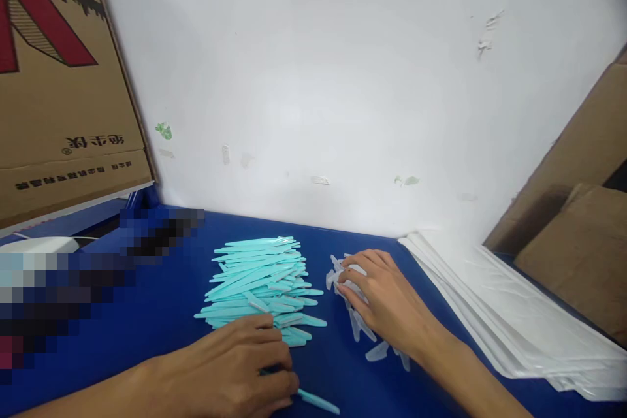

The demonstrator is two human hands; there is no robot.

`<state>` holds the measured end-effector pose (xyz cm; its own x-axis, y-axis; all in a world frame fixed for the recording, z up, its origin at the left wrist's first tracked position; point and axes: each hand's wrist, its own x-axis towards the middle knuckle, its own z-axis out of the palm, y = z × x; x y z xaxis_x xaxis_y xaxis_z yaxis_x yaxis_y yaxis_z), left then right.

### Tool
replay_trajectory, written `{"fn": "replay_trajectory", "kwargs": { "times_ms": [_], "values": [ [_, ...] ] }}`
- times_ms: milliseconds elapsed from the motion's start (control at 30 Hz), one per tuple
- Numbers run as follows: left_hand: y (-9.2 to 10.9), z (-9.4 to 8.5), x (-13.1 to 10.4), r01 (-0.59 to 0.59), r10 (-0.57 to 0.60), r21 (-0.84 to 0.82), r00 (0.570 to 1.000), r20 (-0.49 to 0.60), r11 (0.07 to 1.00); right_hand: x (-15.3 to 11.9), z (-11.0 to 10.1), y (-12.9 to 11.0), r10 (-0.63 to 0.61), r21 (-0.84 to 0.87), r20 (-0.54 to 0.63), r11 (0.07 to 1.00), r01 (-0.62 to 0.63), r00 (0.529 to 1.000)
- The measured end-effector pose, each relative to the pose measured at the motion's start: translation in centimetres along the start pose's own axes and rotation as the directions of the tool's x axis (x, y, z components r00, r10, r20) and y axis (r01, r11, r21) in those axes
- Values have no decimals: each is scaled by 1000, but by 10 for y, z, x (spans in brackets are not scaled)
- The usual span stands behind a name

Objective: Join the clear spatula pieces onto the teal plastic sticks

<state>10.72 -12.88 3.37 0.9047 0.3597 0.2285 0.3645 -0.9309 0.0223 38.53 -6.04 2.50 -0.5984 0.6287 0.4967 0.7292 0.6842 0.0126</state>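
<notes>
Okay, landmark is the pile of turquoise sticks (259,281), lying loosely stacked on the blue table (171,300), most sticks roughly crosswise, a few at a slant. Left hand (245,366) is at the pile's near edge, overlapping it in view; can't tell if it touches the pile. Its fingers are bent and clamped on a single stick (319,401), whose tapered end pokes out past the fingers, nearer than the pile and a bit right of it.

Right hand (386,294) is right of the pile, palm down, fingers curled over a small heap of clear plastic pieces (356,326). Fingertips are partly hidden among them, so can't tell whether they're pinching one or only resting there. A couple of pieces lie under the wrist side, to the near right of the pile.

Further right of the pile: stacked white plastic sheets (480,320), then brown cardboard (578,255). Behind the pile, a white wall (343,78) with tape scraps. Far left of it, a printed cardboard box (59,104) and a pixelated patch.
</notes>
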Motion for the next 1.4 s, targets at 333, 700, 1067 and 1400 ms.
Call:
{"fn": "replay_trajectory", "kwargs": {
  "times_ms": [333,700,1067,1400],
  "values": [
    [-19,-12,-4,107,-111,141,994,22,984,-2,9,-1,-54,-135,13,989,56,998],
    [-20,-13,-6,83,-151,321,970,191,943,3,3,-8,-116,-20,-141,993,115,983],
    [-16,-10,-5,112,-145,240,982,122,964,3,3,-17,-203,38,-214,976,215,956],
    [-23,0,-7,320,-285,156,935,-211,934,3,-2,-27,-257,48,-356,955,292,898]
  ]
}}
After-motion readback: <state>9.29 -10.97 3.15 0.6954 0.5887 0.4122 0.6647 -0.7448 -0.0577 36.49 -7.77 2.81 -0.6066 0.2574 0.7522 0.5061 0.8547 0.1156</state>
